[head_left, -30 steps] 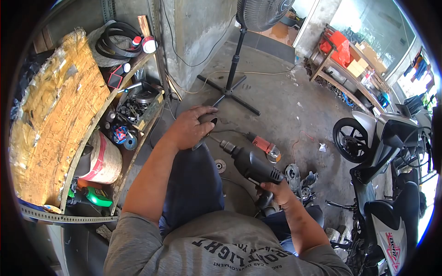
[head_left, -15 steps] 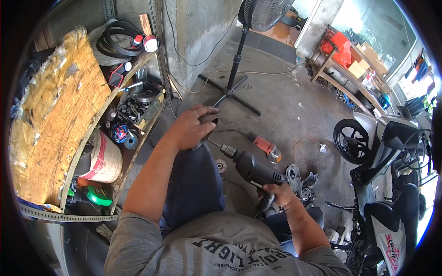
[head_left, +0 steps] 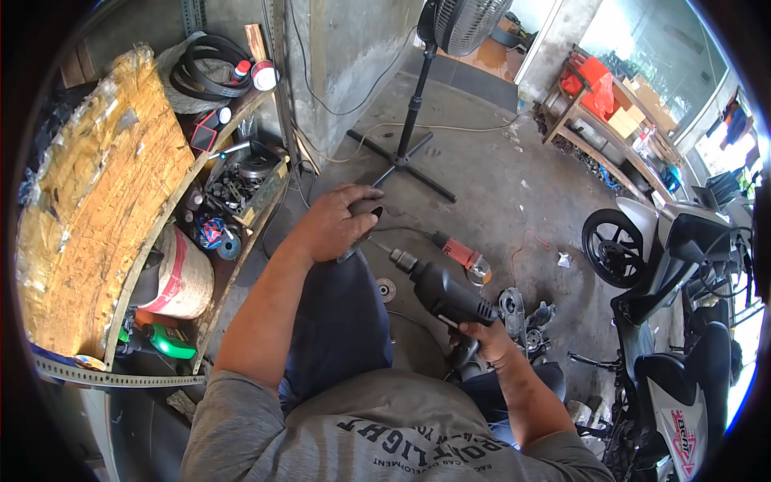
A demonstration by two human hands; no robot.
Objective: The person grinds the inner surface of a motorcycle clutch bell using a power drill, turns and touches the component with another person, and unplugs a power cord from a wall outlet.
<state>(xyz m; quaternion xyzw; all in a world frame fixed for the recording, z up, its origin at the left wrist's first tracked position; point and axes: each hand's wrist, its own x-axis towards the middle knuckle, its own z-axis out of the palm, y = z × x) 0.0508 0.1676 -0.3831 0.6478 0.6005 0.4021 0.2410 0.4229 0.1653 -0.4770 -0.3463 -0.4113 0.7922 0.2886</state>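
Clock directions are read from the middle of the view unless another centre is named. The left hand [head_left: 337,223] is clenched around a dark part [head_left: 366,207] above the left knee [head_left: 336,309]. At 4 o'clock from it, the right hand [head_left: 484,337] grasps the handle of a black drill [head_left: 452,296], whose bit points to 10 o'clock, toward the part.

The widest open floor [head_left: 506,189] spreads at 2 o'clock, bounded by the fan stand [head_left: 409,120] at 12 and the motorcycle [head_left: 679,321] at 3 to 4. Nearer in, room is tight: a red grinder [head_left: 458,251] lies just beyond the drill, at its 12 to 1 o'clock, metal castings [head_left: 514,308] sit at its 4, and a disc [head_left: 386,290] lies at its 9. The shelf [head_left: 173,181] edges the left side, from 8 to 10.

The palm and fingers cover much of the part, so its full shape is unclear; whether the bit touches it cannot be told. The fan's head is cut off above, and the motorcycle runs into the dark right rim.
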